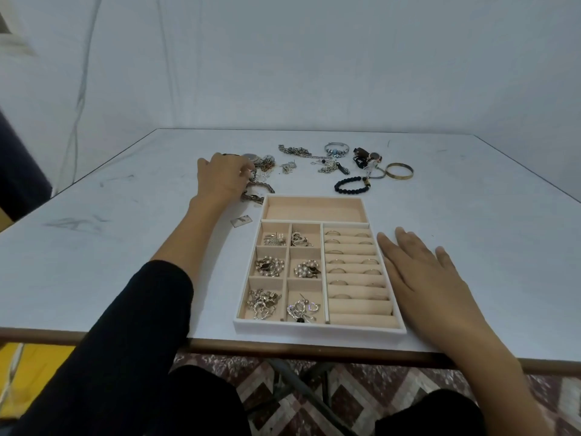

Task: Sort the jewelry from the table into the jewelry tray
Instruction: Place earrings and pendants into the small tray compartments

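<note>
While my left hand (223, 177) lies over the leftmost jewelry heap (264, 163), fingers curled onto it, I cannot tell whether it grips a piece. Chain bracelet (257, 191): on the tabletop (94, 247), just beside that hand. Jewelry tray (317, 329): at the near edge, between my hands; small compartments hold brooches and pearl clusters, and the ring rolls hold rings. Beyond the tray, unsorted: loose chains (294, 151), blue-stone bangle (336, 149), black bead bracelet (350, 185), gold bangle (399, 171). Right hand (430, 275): flat, fingers straight, palm down beside the tray's right wall.
</note>
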`<state>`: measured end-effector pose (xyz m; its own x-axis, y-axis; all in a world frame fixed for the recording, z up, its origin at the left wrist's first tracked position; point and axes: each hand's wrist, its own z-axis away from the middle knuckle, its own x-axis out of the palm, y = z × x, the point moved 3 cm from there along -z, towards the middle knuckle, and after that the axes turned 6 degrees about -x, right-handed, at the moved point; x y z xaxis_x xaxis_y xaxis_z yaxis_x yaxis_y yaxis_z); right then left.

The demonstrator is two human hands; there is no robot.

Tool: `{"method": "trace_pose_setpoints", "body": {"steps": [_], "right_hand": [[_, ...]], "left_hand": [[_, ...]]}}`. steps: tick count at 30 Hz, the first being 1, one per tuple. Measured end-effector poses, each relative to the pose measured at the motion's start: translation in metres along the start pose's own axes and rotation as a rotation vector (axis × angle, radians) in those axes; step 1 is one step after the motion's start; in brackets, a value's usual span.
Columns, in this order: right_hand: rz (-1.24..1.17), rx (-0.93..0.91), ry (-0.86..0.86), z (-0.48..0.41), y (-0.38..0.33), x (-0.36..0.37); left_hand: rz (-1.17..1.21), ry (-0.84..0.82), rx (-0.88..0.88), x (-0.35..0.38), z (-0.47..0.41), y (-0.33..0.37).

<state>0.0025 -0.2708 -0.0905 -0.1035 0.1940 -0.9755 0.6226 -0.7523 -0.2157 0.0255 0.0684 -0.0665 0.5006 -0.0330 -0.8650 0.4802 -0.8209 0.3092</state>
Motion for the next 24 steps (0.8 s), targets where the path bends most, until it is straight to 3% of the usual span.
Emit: {"method": "trace_pose_setpoints", "body": {"steps": [11, 24], "right_hand": [[0.013, -0.014, 0.006, -0.002, 0.003, 0.003], [-0.080, -0.034, 0.024, -0.012, 0.005, -0.023]], "left_hand": [[-0.068, 0.023, 0.019, 0.012, -0.013, 0.005], [0.327, 0.016, -0.118, -0.006, -0.014, -0.002]]}}
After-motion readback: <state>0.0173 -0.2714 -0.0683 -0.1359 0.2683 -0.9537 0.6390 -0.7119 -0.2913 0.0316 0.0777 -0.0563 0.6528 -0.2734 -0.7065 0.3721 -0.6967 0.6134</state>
